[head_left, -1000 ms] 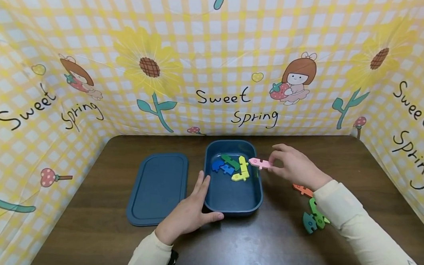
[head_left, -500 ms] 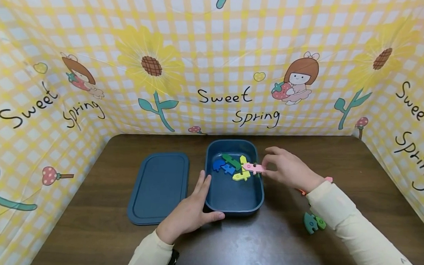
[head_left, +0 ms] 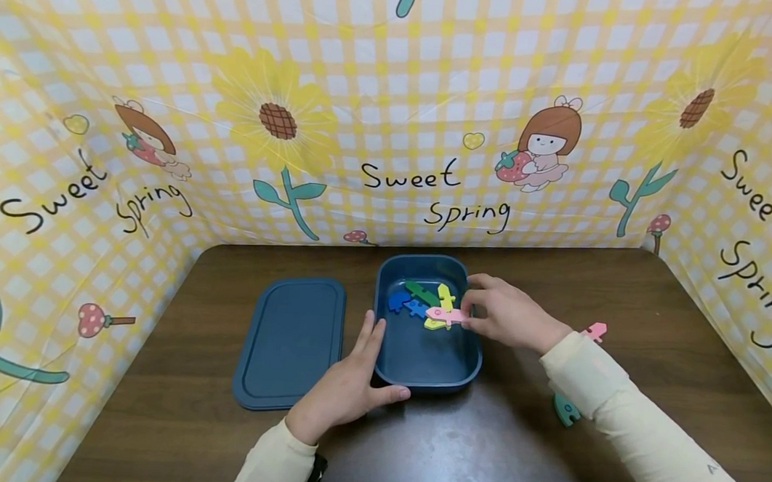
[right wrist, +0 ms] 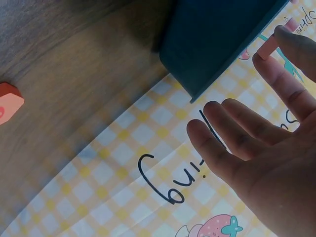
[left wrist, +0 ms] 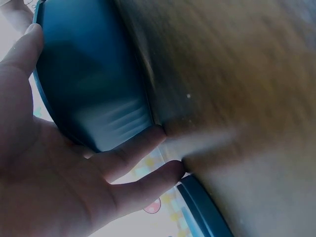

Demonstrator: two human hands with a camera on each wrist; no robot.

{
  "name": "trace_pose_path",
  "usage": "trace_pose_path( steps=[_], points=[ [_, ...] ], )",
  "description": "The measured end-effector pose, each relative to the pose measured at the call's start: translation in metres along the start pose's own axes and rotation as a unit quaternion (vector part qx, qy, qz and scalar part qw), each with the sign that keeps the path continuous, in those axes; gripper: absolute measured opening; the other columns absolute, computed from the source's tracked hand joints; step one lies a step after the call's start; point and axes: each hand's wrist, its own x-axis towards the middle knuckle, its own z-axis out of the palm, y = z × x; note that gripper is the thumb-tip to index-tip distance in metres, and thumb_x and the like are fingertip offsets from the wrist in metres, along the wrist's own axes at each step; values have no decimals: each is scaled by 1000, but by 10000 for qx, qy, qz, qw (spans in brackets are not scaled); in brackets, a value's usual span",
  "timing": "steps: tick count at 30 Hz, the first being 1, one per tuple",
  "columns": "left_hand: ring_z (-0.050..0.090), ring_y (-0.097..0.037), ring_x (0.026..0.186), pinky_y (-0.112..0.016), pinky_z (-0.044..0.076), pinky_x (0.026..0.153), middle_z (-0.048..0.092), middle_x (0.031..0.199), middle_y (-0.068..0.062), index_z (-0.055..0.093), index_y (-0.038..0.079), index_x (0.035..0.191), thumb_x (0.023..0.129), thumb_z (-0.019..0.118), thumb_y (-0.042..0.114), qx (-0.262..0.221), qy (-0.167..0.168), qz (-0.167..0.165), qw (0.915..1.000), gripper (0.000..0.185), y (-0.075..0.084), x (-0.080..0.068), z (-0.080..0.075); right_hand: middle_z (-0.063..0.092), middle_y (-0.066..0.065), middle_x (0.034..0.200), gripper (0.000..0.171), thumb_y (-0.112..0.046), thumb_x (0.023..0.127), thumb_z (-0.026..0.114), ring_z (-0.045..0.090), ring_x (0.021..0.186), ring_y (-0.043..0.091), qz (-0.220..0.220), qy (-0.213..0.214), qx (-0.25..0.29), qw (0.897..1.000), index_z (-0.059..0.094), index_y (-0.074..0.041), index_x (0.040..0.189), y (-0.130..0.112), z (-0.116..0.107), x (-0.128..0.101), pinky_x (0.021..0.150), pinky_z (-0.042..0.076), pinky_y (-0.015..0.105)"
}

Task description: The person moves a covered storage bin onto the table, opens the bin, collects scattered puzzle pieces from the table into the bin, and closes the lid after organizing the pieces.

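One blue box [head_left: 426, 370] holds four puzzle pieces; a fifth, pink piece [head_left: 446, 315] is pinched by the right hand [head_left: 508, 319], now lowered inside over the yellow piece [head_left: 445, 299] instead of at the rim. The left hand [head_left: 345, 386] braces the box with straight fingers, beside one lid [head_left: 289, 341].

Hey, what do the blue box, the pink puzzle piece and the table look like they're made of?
Blue box: likely matte plastic, with rounded moulded corners and an even colour. Pink puzzle piece: probably painted wood or foam, flat and thick-cut. Table: dark wood or wood-look laminate, glossy, with visible grain and reflections.
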Motion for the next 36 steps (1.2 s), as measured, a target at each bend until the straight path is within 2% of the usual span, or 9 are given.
trace_pose_path(
  steps=[5, 10, 18, 25, 28, 36],
  points=[
    [66, -32, 103, -48, 54, 81, -17, 167, -1, 1, 19, 164, 86, 66, 69, 15, -5, -22, 10000, 113, 0, 0, 0, 49, 26, 145, 9, -23, 91, 79, 52, 124, 43, -21, 17, -18, 10000, 74, -19, 97, 1, 2, 1, 99, 45, 58],
    [67, -30, 99, -46, 54, 80, -19, 166, 2, 1, 20, 164, 86, 66, 69, 37, -4, -28, 10000, 114, 0, 0, 0, 49, 27, 143, 9, -21, 91, 77, 52, 125, 43, 2, 108, 9, 9999, 73, -16, 98, 4, 4, 1, 100, 45, 56],
    [67, -29, 99, -45, 53, 79, -16, 168, -3, 0, 20, 164, 86, 66, 68, 65, 0, -12, 10000, 113, 0, 0, 0, 46, 27, 147, 11, -22, 92, 76, 50, 127, 44, 313, 14, 224, 9993, 73, -17, 101, 8, 7, 1, 99, 45, 58],
    [68, -27, 91, -44, 53, 76, -14, 168, -6, 1, 17, 164, 86, 67, 67, 10, 31, 51, 10000, 113, 1, -2, -2, 43, 26, 150, 11, -22, 93, 74, 49, 129, 44, 447, 5, 307, 9985, 72, -18, 104, 9, 7, 1, 99, 44, 60],
    [68, -28, 94, -44, 54, 77, -14, 168, -5, 2, 17, 164, 86, 67, 67, 46, 40, 34, 10000, 113, 1, -2, -2, 40, 26, 152, 12, -23, 94, 74, 50, 128, 45, 496, -1, 347, 9982, 72, -19, 105, 9, 7, 0, 98, 44, 61],
    [68, -27, 92, -43, 53, 75, -14, 168, -5, 1, 18, 164, 86, 66, 69, 116, 29, 40, 9999, 114, -1, 0, -1, 25, 26, 160, 7, -24, 92, 76, 45, 131, 49, 415, 103, 327, 9985, 73, -22, 98, 11, 9, 0, 98, 45, 61]
  ],
)
